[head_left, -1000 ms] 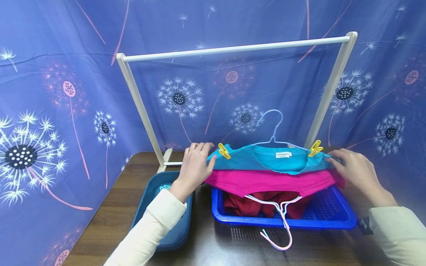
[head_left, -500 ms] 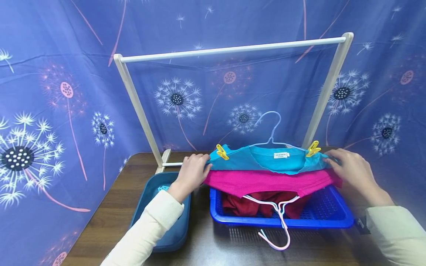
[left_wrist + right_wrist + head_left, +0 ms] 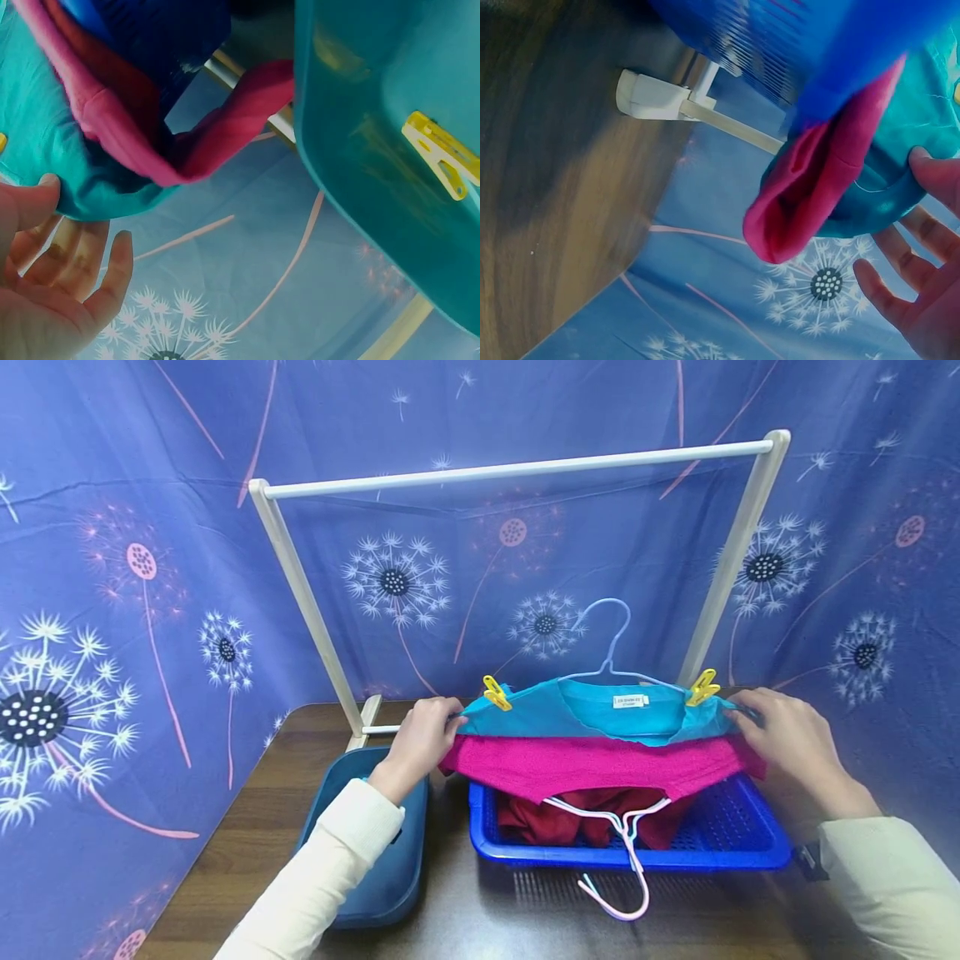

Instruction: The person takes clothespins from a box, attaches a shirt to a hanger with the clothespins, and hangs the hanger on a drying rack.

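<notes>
Turquoise cloth shirt (image 3: 525, 714) on slim pale-blue hanger (image 3: 610, 663), just behind magenta cloth garment (image 3: 600, 764), by blue plastic basket (image 3: 675, 860). Left hand (image 3: 420, 735), right hand (image 3: 787, 735) each pinch a shoulder end. Probably light, limp; shoulders the best hold. Count: one shirt, two yellow plastic clips (image 3: 702, 691) on it, one basket.

It is a curtained corner, home or studio I cannot tell: dandelion-printed cloth (image 3: 450, 410) hangs behind the rack (image 3: 517, 468), a wood-grain bench (image 3: 247, 827) is under the rack.
</notes>
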`<state>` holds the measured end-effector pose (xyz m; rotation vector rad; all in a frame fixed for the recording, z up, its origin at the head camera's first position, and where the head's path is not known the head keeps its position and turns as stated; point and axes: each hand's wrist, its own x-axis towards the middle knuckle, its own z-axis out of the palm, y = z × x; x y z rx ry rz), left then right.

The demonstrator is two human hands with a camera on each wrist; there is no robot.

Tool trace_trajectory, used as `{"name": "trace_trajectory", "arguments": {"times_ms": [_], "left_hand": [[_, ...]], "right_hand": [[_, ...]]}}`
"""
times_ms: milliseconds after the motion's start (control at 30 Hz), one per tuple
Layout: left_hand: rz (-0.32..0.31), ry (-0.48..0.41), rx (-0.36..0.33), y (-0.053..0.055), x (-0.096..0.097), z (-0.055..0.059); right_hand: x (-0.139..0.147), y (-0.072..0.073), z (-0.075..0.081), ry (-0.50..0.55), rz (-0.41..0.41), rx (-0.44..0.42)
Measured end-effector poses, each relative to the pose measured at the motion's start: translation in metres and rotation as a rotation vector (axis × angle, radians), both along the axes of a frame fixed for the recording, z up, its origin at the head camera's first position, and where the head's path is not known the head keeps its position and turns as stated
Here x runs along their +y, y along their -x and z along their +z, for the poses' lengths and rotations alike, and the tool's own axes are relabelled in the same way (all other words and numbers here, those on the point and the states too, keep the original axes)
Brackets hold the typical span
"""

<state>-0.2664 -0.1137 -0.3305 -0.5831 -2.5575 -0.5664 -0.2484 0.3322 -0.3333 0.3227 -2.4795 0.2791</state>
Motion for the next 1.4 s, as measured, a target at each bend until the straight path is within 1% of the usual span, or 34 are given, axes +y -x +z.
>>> {"name": "trace_trajectory", "arguments": {"times_ms": [200, 433, 567, 667, 833, 1067, 1267, 1400], "left_hand": [[0.000, -0.041, 0.016, 0.003, -0.001, 0.013], [-0.008, -0.084, 0.075, 0.013, 0.001, 0.031], [-0.006, -0.101, 0.076, 0.019, 0.003, 0.041], [-0.005, -0.115, 0.061, 0.023, 0.004, 0.049], [0.017, -0.135, 0.043, 0.028, 0.008, 0.061], [0.059, -0.170, 0.053, 0.036, 0.013, 0.076], [0.092, -0.200, 0.060, 0.043, 0.016, 0.087], [0.103, -0.210, 0.058, 0.046, 0.016, 0.096]], "right_hand": [[-0.001, 0.000, 0.009, 0.023, -0.001, 0.036], [0.001, 0.002, 0.022, 0.040, 0.001, 0.062], [0.001, 0.004, 0.027, 0.058, 0.008, 0.082], [0.001, 0.005, 0.031, 0.067, 0.012, 0.094], [0.001, 0.008, 0.039, 0.073, -0.014, 0.103], [0.003, 0.012, 0.057, 0.088, -0.060, 0.079], [0.001, 0.015, 0.073, 0.091, -0.078, 0.092], [-0.001, 0.017, 0.081, 0.098, -0.081, 0.089]]}}
